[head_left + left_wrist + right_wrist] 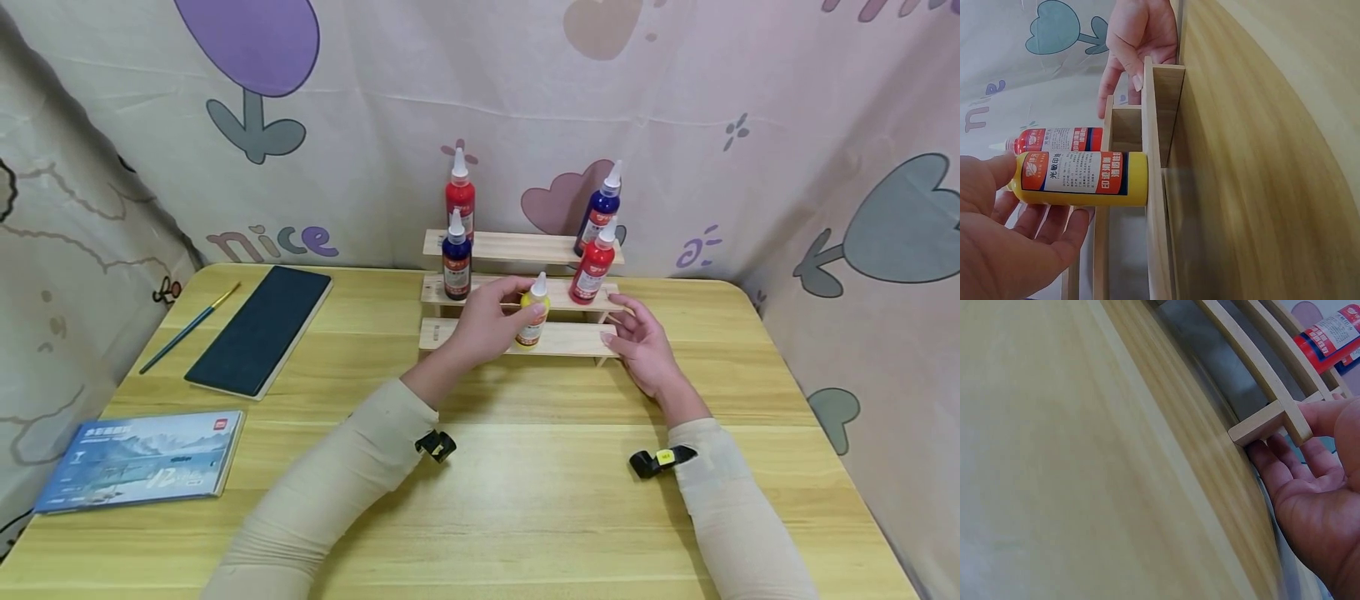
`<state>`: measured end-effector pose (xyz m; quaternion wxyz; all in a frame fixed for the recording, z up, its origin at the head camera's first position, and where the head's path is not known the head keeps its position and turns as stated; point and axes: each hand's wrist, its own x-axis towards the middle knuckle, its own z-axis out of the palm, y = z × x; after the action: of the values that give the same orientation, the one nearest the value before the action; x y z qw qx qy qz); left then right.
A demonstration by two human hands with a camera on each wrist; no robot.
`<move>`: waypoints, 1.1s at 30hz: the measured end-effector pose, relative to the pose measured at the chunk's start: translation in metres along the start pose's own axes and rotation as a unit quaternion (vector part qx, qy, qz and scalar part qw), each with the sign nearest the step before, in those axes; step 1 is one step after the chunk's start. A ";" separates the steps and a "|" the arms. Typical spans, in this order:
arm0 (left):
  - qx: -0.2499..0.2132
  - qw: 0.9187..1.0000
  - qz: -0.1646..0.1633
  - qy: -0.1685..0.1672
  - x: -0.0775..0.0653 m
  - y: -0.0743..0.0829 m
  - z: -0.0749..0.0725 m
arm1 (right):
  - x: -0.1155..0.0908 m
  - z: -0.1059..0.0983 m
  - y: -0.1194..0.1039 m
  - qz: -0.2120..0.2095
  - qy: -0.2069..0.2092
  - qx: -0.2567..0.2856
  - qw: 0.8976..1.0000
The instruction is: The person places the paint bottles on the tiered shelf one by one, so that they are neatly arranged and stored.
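A yellow bottle (pixel 531 329) with a white pointed cap stands on the front, lowest step of a three-step wooden rack (pixel 573 340). My left hand (pixel 483 321) holds this bottle near its top, thumb on one side and fingers on the other, as the left wrist view shows. At the rack's right end, my right hand (pixel 643 346) grips the lowest step, its thumb on the board and its fingers by the side support (pixel 1260 425). Behind, the middle step carries a dark blue bottle (pixel 457 267) at left and a red bottle (pixel 592 273) at right.
On the top step stand another red bottle (pixel 460 200) at left and another dark blue bottle (pixel 598 212) at right. Left on the wooden table (pixel 525 483) lie a paintbrush (pixel 187 329), a dark notebook (pixel 258 333) and a blue landscape-covered pad (pixel 142 462). A printed curtain (pixel 420 75) hangs behind.
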<state>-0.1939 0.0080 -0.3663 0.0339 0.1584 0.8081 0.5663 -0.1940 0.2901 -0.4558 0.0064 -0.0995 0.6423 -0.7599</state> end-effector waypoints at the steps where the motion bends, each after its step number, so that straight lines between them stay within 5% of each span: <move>1: -0.002 1.000 0.001 0.000 0.000 0.000 0.000 | 0.000 0.000 0.000 0.000 0.000 0.001 1.000; 15: -0.042 0.999 0.003 -0.003 -0.011 -0.017 0.002 | 0.001 0.000 0.002 0.001 0.000 -0.010 1.000; 33: 0.000 1.000 0.005 0.025 -0.034 -0.035 -0.005 | 0.003 0.001 0.002 -0.002 0.003 -0.015 1.000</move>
<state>-0.1702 -0.0178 -0.4007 0.0112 0.1486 0.8079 0.5702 -0.1965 0.2884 -0.4568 0.0017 -0.0986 0.6533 -0.7506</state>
